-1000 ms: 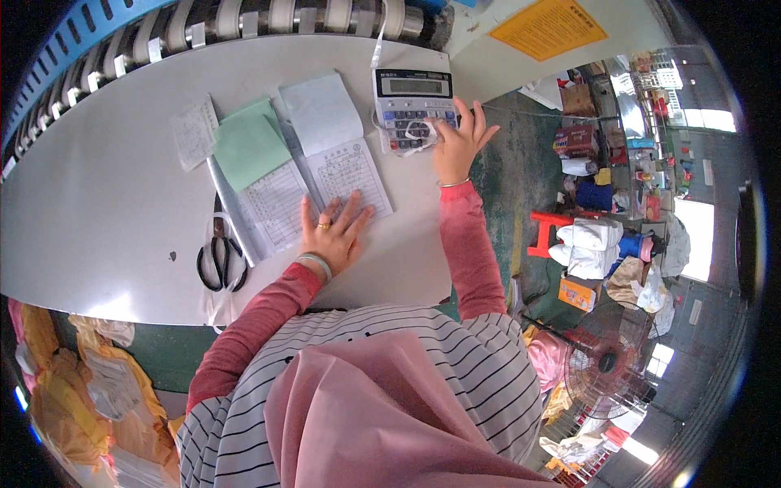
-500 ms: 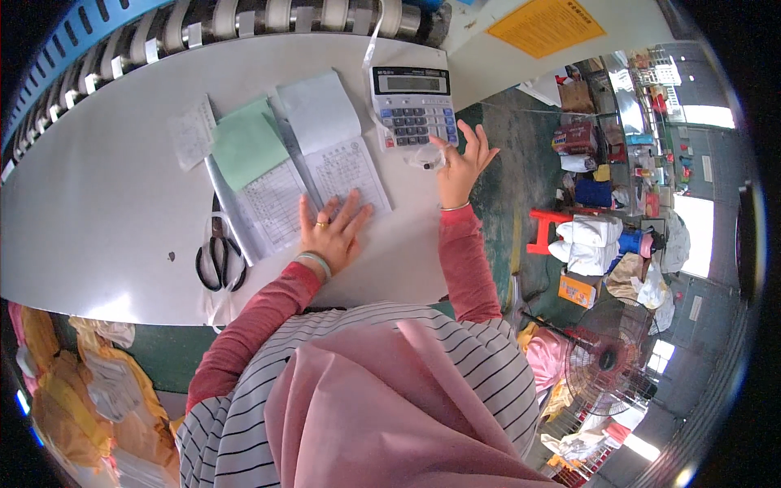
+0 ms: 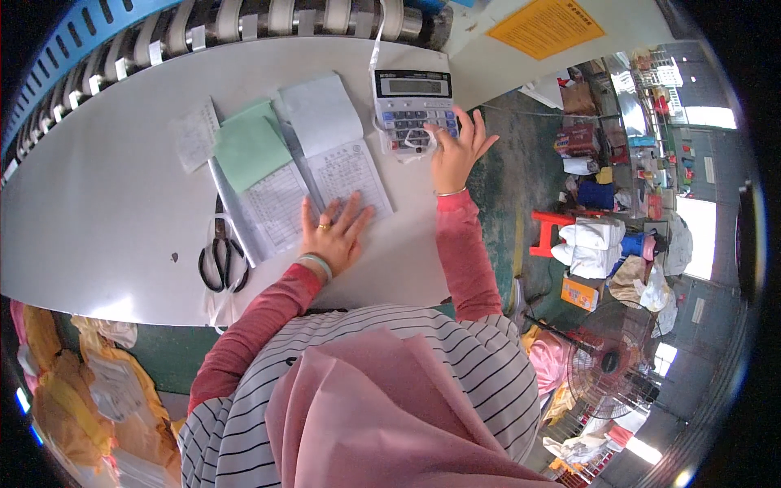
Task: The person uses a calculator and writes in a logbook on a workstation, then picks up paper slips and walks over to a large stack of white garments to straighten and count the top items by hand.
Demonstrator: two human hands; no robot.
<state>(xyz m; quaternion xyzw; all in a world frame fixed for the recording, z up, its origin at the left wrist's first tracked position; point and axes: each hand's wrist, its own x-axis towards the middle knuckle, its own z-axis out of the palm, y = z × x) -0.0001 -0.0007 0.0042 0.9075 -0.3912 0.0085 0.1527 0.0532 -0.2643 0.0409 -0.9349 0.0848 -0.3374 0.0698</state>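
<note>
My left hand [image 3: 335,237] lies with fingers spread on the lower part of an open form booklet [image 3: 351,175]. Its ruled pages show handwriting, and a pale sheet is folded up at the top. Beside it, green slips [image 3: 250,150] cover part of a second ruled booklet [image 3: 272,207]. My right hand [image 3: 457,156] is over the lower keys of a white desk calculator [image 3: 413,96]. One fingertip is at the keys while the other fingers stretch out. A small clear plastic thing [image 3: 419,145] shows at my thumb and forefinger; its kind cannot be made out.
Black-handled scissors [image 3: 222,262] lie left of the booklets, partly under paper. A crumpled receipt [image 3: 194,137] lies farther left on the pale table [image 3: 106,187]. Metal rollers [image 3: 224,20] line the far edge. At right stand a red stool [image 3: 549,233] and a fan [image 3: 610,362].
My right hand has moved up and slightly left onto the calculator keys, and the clear plastic thing has moved with it. Digits now show on the display. My left hand stays in place.
</note>
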